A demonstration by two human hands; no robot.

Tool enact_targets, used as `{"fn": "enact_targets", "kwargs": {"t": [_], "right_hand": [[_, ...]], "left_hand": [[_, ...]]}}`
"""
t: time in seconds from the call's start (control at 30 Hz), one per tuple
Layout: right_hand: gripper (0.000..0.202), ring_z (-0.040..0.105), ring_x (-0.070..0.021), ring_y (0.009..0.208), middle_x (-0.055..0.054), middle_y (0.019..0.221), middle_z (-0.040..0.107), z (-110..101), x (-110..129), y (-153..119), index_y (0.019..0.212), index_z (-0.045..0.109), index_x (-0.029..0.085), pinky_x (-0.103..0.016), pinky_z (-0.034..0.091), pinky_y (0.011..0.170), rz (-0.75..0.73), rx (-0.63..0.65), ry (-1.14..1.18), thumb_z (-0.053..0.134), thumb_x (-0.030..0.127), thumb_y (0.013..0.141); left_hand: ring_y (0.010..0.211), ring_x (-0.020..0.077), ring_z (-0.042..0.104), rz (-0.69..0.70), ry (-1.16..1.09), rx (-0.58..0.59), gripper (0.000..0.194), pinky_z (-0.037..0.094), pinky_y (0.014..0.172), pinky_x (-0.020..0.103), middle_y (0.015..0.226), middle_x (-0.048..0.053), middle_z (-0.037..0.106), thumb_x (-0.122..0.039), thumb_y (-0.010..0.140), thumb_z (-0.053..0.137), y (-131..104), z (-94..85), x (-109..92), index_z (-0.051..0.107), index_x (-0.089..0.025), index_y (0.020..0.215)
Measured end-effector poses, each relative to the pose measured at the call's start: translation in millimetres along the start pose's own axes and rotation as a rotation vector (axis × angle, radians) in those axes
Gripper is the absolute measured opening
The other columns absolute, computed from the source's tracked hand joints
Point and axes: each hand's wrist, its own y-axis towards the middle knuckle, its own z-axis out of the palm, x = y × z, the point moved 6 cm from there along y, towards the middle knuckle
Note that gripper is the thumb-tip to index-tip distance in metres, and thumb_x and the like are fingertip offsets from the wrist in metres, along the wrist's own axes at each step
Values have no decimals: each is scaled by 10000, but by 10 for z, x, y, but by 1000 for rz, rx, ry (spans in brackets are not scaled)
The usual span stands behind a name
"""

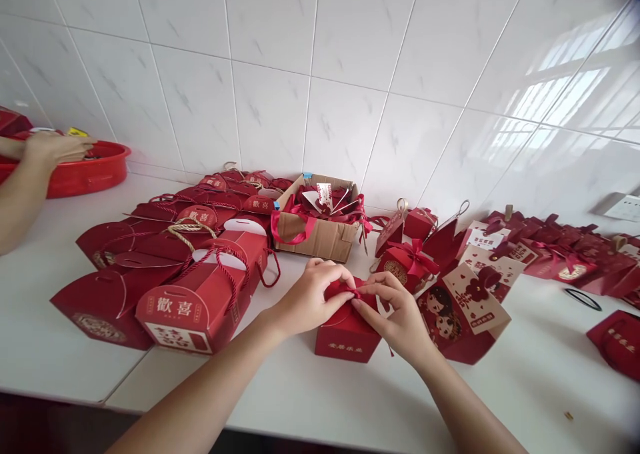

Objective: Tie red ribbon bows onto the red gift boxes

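A small red box (pixel 347 339) with gold characters on its front stands upright near the table's front edge. Above its top, my left hand (pixel 313 297) pinches a red ribbon (pixel 354 294) between thumb and forefinger. From the other side my right hand (pixel 397 314) closes on the same ribbon, its fingertips almost touching those of my left hand. The ribbon is bunched at the fingers, and its exact shape is partly hidden. A short ribbon end hangs at the box's right side.
Large red boxes (pixel 190 307) with rope handles fill the left. Behind is a cardboard box (pixel 313 237) of ribbons and cards. Several decorated boxes (pixel 463 311) stand at the right. Another person's hand (pixel 57 149) reaches over a red basin (pixel 95 174) at far left.
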Motion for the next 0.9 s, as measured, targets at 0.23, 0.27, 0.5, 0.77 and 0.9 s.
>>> {"fn": "enact_targets", "kwargs": {"t": [0.23,0.27,0.5,0.77,0.9], "right_hand": [[208,453,-299,1226,-92,1292,488,51,-138,-7,795,726,239,-413,465,909,208,71,269,656,436,795],[222,421,-305,1270,-86,1363,442,72,-134,-11,791,719,235,-405,477,897,231,94,315,648,445,800],[219,206,-284,1421,-33,1499,362,173,-107,-12,789,689,233,-455,280,1093,159,166,320,605,426,847],[182,442,-304,1291,-40,1504,350,222,-203,-15,816,748,241,-360,489,887,268,97,548,674,407,798],[163,426,-303,1304,-41,1484,382,228,-168,-28,831,760,264,-388,488,909,269,106,566,690,403,783]], "left_hand": [[761,136,573,93,216,-19,118,296,848,344,802,-33,685,-143,893,486,11,19,-51,534,-207,806],[756,134,568,107,230,-27,130,296,838,341,801,-34,685,-137,898,474,12,19,-60,530,-205,802],[769,153,567,109,226,-24,143,354,798,335,801,-20,668,-110,886,451,42,80,-27,523,-207,809],[845,183,580,-3,55,15,18,433,818,331,871,28,632,-198,845,537,2,-30,32,550,-201,858],[837,183,599,-33,18,71,50,430,836,339,867,13,680,-260,820,619,-10,-28,93,626,-213,837]]}}
